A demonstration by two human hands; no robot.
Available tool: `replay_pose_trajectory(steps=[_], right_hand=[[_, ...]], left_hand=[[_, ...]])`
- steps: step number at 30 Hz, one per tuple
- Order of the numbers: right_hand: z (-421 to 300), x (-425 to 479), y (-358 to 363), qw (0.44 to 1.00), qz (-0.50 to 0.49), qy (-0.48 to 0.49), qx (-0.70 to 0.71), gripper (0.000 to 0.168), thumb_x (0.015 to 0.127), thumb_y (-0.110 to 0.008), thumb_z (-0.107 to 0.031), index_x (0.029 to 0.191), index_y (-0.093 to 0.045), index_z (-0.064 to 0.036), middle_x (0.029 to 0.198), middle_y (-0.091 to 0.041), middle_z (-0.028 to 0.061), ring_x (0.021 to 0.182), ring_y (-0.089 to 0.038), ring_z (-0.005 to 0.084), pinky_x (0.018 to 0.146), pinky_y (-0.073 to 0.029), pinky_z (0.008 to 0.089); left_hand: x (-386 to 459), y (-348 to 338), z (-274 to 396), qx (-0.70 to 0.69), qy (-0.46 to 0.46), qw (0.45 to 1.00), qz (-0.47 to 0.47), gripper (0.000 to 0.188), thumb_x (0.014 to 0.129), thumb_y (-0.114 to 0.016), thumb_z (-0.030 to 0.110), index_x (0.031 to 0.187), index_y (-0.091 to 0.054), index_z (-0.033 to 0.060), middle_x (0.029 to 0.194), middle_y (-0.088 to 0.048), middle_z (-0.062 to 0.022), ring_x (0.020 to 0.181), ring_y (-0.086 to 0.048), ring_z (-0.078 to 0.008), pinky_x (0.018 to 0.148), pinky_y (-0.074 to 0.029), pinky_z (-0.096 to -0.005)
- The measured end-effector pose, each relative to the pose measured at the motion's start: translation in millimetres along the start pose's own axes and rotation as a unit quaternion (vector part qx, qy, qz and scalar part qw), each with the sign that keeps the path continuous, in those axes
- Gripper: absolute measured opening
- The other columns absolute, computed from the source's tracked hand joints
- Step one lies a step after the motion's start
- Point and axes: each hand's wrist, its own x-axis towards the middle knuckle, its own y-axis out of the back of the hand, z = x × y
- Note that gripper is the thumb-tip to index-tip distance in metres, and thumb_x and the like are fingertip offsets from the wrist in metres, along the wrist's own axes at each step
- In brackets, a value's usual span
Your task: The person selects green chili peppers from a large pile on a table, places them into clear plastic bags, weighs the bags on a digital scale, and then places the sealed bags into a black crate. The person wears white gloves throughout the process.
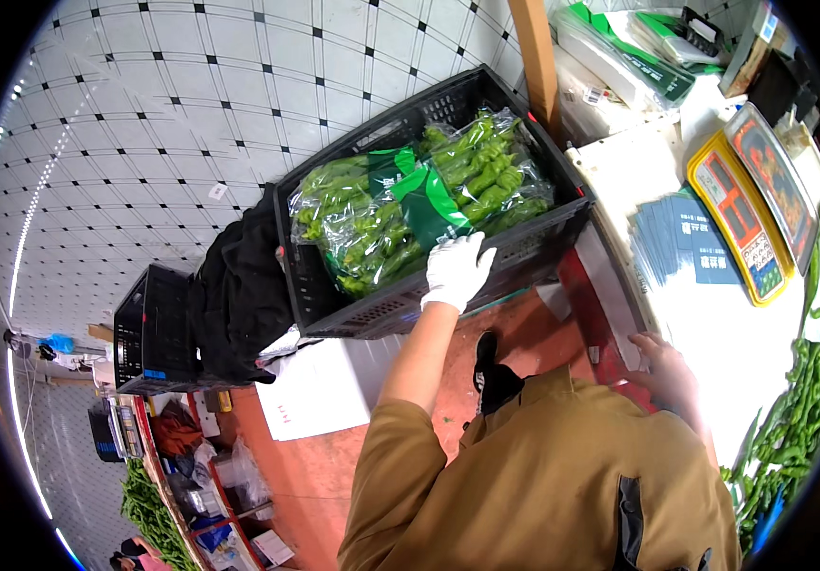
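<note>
My left hand (456, 270), in a white glove, reaches over the near wall of a black plastic crate (374, 314). Its fingertips meet the lower end of a green printed panel on a clear plastic bag of green peppers (431, 207); whether they grip it is hidden. Another bag of green peppers (339, 185) lies to its left, and a further one (485, 164) to its right. My bare right hand (663, 367), slightly blurred, is beside the edge of the white table (738, 357), its fingers apart and nothing in them.
A yellow-rimmed weighing scale (738, 214) and a fan of dark printed cards (688, 239) occupy the table. Loose green peppers (788, 435) lie along its far right side. Black cloth (242, 292) and another black crate (153, 332) stand left; a wooden post (535, 64) rises behind.
</note>
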Motion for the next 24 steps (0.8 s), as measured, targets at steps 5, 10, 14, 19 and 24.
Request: replay_pose_trajectory(steps=[5,10,14,19,24], right_hand=[[-29.4,17.6,33.6,0.864,-0.225,0.025,0.449,0.045,0.077,-0.069,-0.010,0.118,-0.052,-0.001,0.103,-0.060,0.0105,0.089,-0.058,0.0166,0.077,-0.047,0.0283],[-57.4,58.7,10.6,0.914,-0.110,-0.022,0.391,0.036,0.080,-0.063,-0.008,0.114,-0.054,0.002,0.093,-0.062,0.0083,0.083,-0.058,0.0147,0.072,-0.048,0.0274],[-83.6,81.0,-2.8,0.980,-0.105,-0.021,0.168,0.038,0.076,-0.064,-0.013,0.110,-0.057,0.001,0.091,-0.064,0.0156,0.079,-0.062,0.0240,0.073,-0.049,0.0329],[-101.4,98.3,-19.3,0.986,-0.109,-0.043,0.118,0.041,0.075,-0.065,-0.019,0.110,-0.058,0.000,0.094,-0.064,0.0182,0.081,-0.064,0.0270,0.073,-0.049,0.0341],[-115.9,111.4,-38.3,0.988,-0.103,-0.053,0.103,0.042,0.074,-0.065,-0.022,0.109,-0.058,0.001,0.094,-0.064,0.0187,0.082,-0.064,0.0286,0.073,-0.050,0.0361]], left_hand=[[-2.7,0.3,-3.4,-0.003,-0.003,1.000,-0.004,0.036,0.085,-0.050,0.040,0.106,-0.059,0.0126,0.081,-0.064,-0.0094,0.073,-0.062,-0.0260,0.069,-0.047,-0.0394],[-5.8,1.1,-8.0,-0.066,-0.034,0.997,-0.033,0.049,0.080,-0.055,0.041,0.116,-0.054,0.0079,0.092,-0.062,-0.0118,0.084,-0.059,-0.0272,0.076,-0.043,-0.0423],[-1.9,-1.3,-32.5,-0.392,-0.031,0.919,-0.006,0.040,0.079,-0.064,0.026,0.115,-0.056,0.0090,0.099,-0.064,-0.0107,0.089,-0.061,-0.0280,0.080,-0.048,-0.0371],[14.7,28.8,-84.3,-0.273,-0.073,0.958,0.039,0.036,0.074,-0.065,0.017,0.109,-0.058,0.0080,0.104,-0.061,-0.0098,0.099,-0.055,-0.0285,0.087,-0.044,-0.0376],[4.0,-2.6,-119.6,-0.127,-0.072,0.989,-0.009,0.045,0.075,-0.062,0.025,0.117,-0.055,0.0084,0.130,-0.046,-0.0081,0.120,-0.038,-0.0319,0.098,-0.032,-0.0450]])
